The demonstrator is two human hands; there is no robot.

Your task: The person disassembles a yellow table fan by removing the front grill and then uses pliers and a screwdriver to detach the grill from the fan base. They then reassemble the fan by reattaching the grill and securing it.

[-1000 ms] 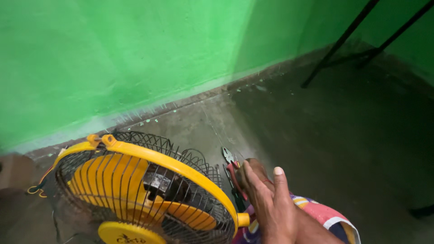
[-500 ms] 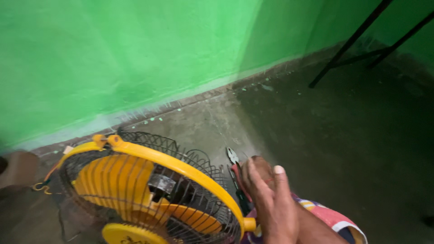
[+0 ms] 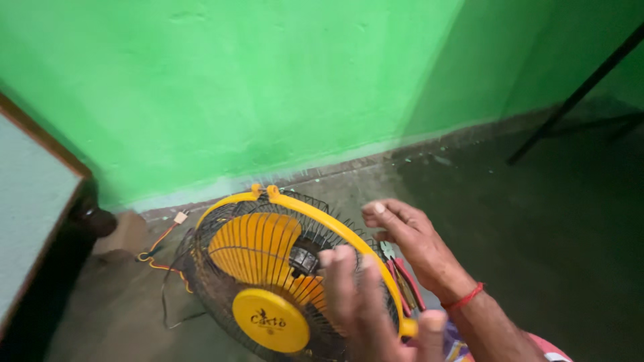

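In the head view a bare, dusty concrete floor (image 3: 537,221) is seen, met by a bright green wall (image 3: 268,87) with a pale strip along its foot; a dark wooden-edged piece of furniture (image 3: 40,221) stands at the left, and thin black metal legs (image 3: 577,94) slant across the far right corner. A yellow fan (image 3: 268,268) with a black wire cage lies tilted on the floor near the wall, and loose orange and black wires (image 3: 161,248) trail from its left side. Compared with half a second earlier, more of the fan is shown, the furniture has come into view, and a second hand has been raised in front of the cage. The left hand (image 3: 365,308), blurred, is held before the fan's right rim with fingers spread open; whether the cage is touched cannot be told. The right hand (image 3: 416,245) is laid over the rim's right edge, fingers loosely curled and nothing gripped. Red-handled pliers (image 3: 402,278) lie just beneath it, between the fan and the wrist.
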